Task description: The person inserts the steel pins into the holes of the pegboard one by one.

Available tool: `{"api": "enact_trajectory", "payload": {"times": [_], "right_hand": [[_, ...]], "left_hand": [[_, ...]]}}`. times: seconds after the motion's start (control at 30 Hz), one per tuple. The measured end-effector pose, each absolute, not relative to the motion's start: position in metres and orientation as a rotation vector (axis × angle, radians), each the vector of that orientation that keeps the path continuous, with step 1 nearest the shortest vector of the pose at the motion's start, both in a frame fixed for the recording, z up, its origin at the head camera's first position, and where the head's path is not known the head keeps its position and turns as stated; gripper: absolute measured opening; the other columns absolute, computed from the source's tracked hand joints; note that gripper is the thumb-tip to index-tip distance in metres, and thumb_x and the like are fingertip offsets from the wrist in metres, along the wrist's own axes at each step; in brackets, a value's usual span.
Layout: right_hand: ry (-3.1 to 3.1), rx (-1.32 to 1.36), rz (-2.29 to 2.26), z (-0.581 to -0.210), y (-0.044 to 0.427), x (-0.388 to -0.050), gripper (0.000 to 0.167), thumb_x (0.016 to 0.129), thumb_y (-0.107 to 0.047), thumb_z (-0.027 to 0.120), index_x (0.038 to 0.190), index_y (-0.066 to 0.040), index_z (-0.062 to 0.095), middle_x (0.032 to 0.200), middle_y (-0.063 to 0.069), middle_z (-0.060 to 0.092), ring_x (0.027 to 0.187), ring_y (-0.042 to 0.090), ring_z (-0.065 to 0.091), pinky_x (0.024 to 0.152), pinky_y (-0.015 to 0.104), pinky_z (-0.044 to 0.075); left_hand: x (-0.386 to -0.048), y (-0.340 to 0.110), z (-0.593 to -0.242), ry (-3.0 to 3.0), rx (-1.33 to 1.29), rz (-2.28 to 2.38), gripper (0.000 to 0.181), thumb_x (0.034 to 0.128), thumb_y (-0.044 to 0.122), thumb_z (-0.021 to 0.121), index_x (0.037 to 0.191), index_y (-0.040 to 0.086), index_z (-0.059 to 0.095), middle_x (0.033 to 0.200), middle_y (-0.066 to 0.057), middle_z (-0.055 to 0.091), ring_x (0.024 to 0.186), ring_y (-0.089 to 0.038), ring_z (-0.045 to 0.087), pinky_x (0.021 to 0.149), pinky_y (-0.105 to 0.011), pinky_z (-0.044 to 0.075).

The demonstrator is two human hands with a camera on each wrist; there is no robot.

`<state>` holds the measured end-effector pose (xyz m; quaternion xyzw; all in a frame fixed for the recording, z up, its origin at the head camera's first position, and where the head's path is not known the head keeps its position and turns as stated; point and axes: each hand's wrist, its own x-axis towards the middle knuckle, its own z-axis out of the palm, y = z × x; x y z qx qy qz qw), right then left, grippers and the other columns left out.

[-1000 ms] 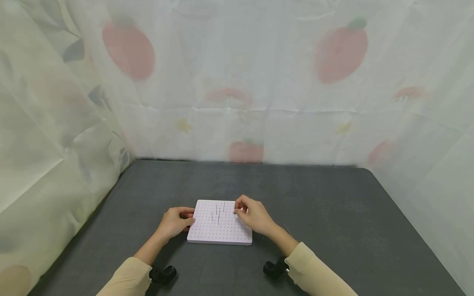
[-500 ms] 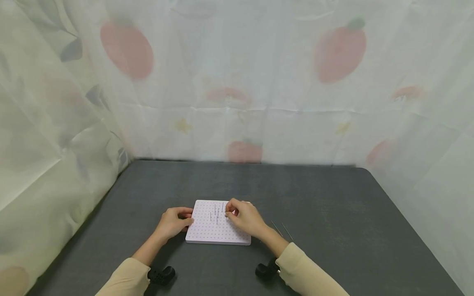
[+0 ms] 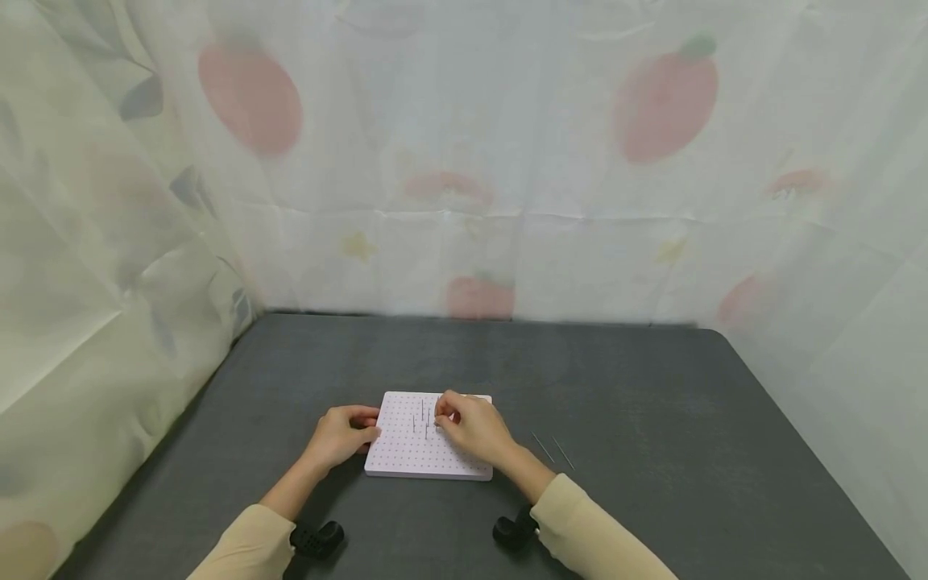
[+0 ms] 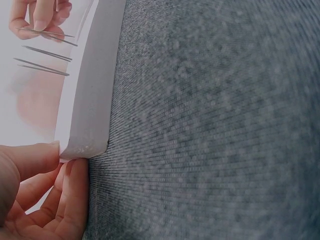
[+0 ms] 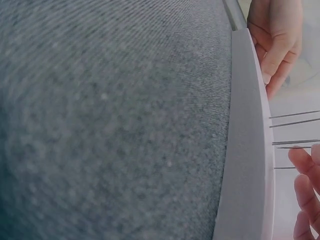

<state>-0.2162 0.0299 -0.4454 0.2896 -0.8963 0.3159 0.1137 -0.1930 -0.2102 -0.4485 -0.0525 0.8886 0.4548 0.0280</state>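
The thin metal pin (image 5: 285, 148) pinched by the right hand (image 3: 473, 423) looks stiff, very light and, being smooth, probably slippery between fingertips; the upper shaft seems the best place to hold it, thumb against forefinger, tip left free; too hard a sideways push might bend it. To that hand's left, standing pins (image 5: 295, 123) crowd close, so fingers could knock them. Under it lies the white pegboard (image 3: 406, 459), likely rigid and light enough to slide; the left hand (image 3: 341, 435) grips its left edge between thumb and fingers, a sensible brace; two loose pins (image 3: 563, 453) lie on the table (image 3: 652, 443), right of the right hand.
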Motion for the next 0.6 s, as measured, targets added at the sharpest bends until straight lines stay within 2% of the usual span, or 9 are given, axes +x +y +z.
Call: {"api": "enact_trajectory", "payload": {"times": [0.37, 0.6], "right_hand": [[-2.631, 0.857, 0.901, -0.4494, 0.0284, -0.2165, 0.002, 0.09, -0.018, 0.067, 0.09, -0.017, 0.066, 0.075, -0.007, 0.068, 0.066, 0.0, 0.05, 0.058, 0.011, 0.036], [-2.644, 0.878, 0.844, -0.4495, 0.0272, -0.2154, 0.003, 0.09, -0.019, 0.068, 0.089, -0.017, 0.066, 0.072, -0.006, 0.065, 0.065, 0.001, 0.048, 0.057, 0.012, 0.033]], "left_hand": [[-0.1926, -0.2099, -0.4497, 2.742, -0.183, 1.398, 0.035, 0.0845, 0.001, 0.069, 0.118, -0.006, 0.066, 0.098, -0.015, 0.068, 0.076, -0.014, 0.065, 0.065, -0.031, 0.062], [-0.1918, -0.209, -0.4484, 2.743, -0.167, 1.395, 0.035, 0.0846, 0.001, 0.069, 0.119, -0.007, 0.066, 0.099, -0.016, 0.068, 0.077, -0.014, 0.066, 0.065, -0.031, 0.062]]}}
